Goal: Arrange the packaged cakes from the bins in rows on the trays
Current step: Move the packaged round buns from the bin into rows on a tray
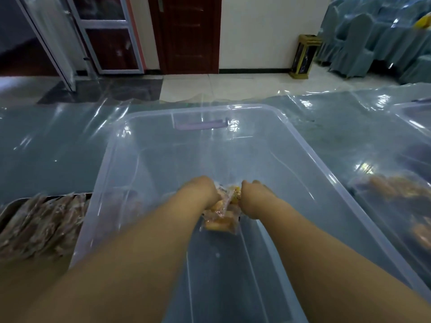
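Note:
A large clear plastic bin [116, 164] stands in front of me on the table. Both my arms reach down into it. My left hand [203, 190] and my right hand [254, 197] are close together near the bin's floor, each gripping clear-wrapped golden packaged cakes [224, 220] bunched between them. The fingers are hidden behind the wrists and wrappers. A metal tray [9, 208] at the left edge holds rows of wrapped cakes [44, 224]. The view is blurred.
A second clear bin [363, 201] with brown wrapped cakes stands at the right, and another bin's corner shows at the far right. Shiny plastic sheeting covers the table [46, 141]. Beyond it are a tiled floor, a dark door and covered chairs.

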`<state>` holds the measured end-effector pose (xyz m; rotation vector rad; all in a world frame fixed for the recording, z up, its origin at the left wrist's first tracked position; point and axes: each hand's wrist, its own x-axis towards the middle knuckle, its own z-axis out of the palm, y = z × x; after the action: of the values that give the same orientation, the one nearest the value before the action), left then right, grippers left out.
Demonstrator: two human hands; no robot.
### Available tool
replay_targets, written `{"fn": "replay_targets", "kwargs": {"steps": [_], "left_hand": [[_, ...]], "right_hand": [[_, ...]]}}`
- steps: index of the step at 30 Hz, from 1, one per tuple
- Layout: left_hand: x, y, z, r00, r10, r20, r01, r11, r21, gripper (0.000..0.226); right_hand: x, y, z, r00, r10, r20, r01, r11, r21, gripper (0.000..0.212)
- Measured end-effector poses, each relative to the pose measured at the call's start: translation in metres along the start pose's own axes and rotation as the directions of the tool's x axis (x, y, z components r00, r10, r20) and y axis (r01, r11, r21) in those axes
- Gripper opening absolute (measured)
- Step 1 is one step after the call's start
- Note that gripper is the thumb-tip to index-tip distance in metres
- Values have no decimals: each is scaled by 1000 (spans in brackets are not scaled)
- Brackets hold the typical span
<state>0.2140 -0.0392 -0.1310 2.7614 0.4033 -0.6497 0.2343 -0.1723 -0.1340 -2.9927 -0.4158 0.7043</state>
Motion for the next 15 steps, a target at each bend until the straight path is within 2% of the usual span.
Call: {"fn": "replay_targets", "kwargs": {"steps": [4, 7, 10, 12, 15], "left_hand": [[14, -2, 11, 998, -52, 34, 51, 998, 30, 36], [18, -10, 5, 987, -160, -30, 160, 987, -31, 39], [19, -22, -6, 954, -289, -84, 278, 954, -114, 52], [22, -29, -6, 936, -342, -86, 331, 936, -119, 60], [23, -34, 8, 936, -350, -47, 345, 934, -93, 65]], "right_hand": [[7, -2, 15, 997, 60, 55, -65, 993, 102, 51], [11, -4, 15, 991, 111, 79, -121, 985, 126, 56], [12, -5, 14, 984, 167, 65, -174, 975, 135, 58], [12, -6, 14, 979, 196, 49, -201, 966, 160, 53], [13, -7, 13, 977, 211, 27, -211, 952, 222, 35]]}}
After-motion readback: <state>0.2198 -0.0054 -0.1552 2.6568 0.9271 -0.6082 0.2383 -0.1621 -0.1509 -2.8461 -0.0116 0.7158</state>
